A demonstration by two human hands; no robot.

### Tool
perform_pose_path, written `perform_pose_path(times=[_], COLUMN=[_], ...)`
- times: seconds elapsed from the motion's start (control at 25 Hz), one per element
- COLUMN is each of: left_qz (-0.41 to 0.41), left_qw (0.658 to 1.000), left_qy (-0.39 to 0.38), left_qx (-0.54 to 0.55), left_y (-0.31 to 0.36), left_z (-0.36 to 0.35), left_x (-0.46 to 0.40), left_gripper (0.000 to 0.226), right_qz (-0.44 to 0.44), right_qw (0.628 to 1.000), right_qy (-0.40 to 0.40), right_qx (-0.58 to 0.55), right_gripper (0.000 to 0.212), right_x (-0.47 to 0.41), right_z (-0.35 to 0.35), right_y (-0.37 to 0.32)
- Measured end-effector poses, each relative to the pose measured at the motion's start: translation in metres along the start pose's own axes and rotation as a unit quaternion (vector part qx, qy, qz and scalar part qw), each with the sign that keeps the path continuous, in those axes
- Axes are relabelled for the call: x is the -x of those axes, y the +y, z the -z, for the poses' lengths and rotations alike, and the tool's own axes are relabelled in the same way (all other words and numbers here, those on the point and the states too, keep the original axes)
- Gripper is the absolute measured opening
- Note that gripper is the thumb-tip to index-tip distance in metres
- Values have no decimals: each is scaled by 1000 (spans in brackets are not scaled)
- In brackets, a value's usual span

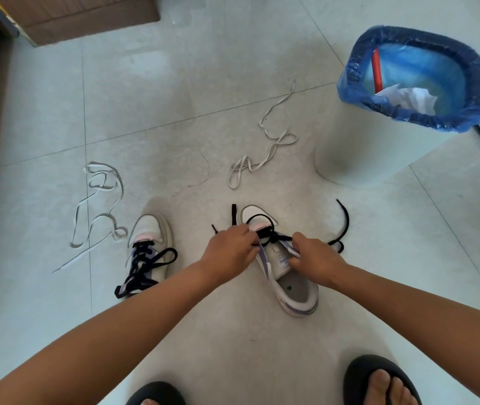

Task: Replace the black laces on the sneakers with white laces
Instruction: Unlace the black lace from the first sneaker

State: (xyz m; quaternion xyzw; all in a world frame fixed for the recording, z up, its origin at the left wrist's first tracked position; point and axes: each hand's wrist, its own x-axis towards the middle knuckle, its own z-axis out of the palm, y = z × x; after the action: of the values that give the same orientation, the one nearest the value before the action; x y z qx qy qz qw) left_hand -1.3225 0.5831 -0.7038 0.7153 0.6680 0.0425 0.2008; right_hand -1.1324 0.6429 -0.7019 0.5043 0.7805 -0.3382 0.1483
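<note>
Two sneakers on the floor (233, 83), toes pointing away. Left sneaker (148, 252) left of right sneaker (285, 276), apart, still laced. Both hands on right sneaker: left hand (230, 252) at its left side, right hand (317, 261) at its right, lace (274, 238) between them, lace ends trailing on floor both sides. One loose lace (98, 206) left of left sneaker; second loose lace (265, 141) beyond right sneaker. Lined bin (408, 118) far right, paper inside. Cardboard box (81, 16) far left. Person's feet nearest the camera.
</note>
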Motion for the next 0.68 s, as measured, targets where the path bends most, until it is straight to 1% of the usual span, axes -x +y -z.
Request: perform_pose_path(times=[0.04, 0.12, 0.16, 0.24, 0.28, 0.32, 0.36, 0.4, 0.44, 0.48, 0.6, 0.68], left_qz=[-27, -30, -30, -92, -118, -131, -117, -93, -59, -39, -43, -10], left_qw=[998, 989, 987, 977, 972, 965, 970, 979, 984, 990, 991, 995], left_qy=[-10, -14, -22, -28, -31, -14, -43, -56, -72, -69, -74, -88], left_qx=[-62, -142, -154, -188, -200, -225, -211, -174, -151, -119, -107, -56], left_y=[-2, -6, -5, -6, -9, -16, -23, -29, -35, -41, -50, -58], left_z=[-7, -9, -4, 4, 6, 6, 6, 7, 7, 4, 6, 10], left_x=[1, -6, -9, -9, -7, -4, -2, -1, -1, -2, -4, -3], left_gripper=[30, 33, 31, 16, 14, 17, 15, 16, 23, 27, 28, 27], right_qz=[0, -4, -5, -6, -9, -11, -14, -14, -13, -13, -18, -20], right_qw=[1000, 1000, 1000, 1000, 1000, 1000, 1000, 1000, 1000, 1000, 999, 999], right_qy=[-1, -3, -4, -4, -5, -6, -8, -8, -9, -10, -11, -12], right_qx=[-2, -2, -2, -6, -9, -12, -15, -17, -18, -18, -25, -28], right_gripper=[21, 21, 21, 21, 21, 21, 21, 21, 22, 22, 22, 22], right_x=[0, 0, 0, 0, 0, 0, 0, 0, 0, 0, -1, -1], right_z=[0, 0, 0, 1, 1, 1, 1, 1, 1, 1, 1, 0], right_y=[0, -1, -1, -2, -2, -1, -1, -1, -1, -1, 0, 1])
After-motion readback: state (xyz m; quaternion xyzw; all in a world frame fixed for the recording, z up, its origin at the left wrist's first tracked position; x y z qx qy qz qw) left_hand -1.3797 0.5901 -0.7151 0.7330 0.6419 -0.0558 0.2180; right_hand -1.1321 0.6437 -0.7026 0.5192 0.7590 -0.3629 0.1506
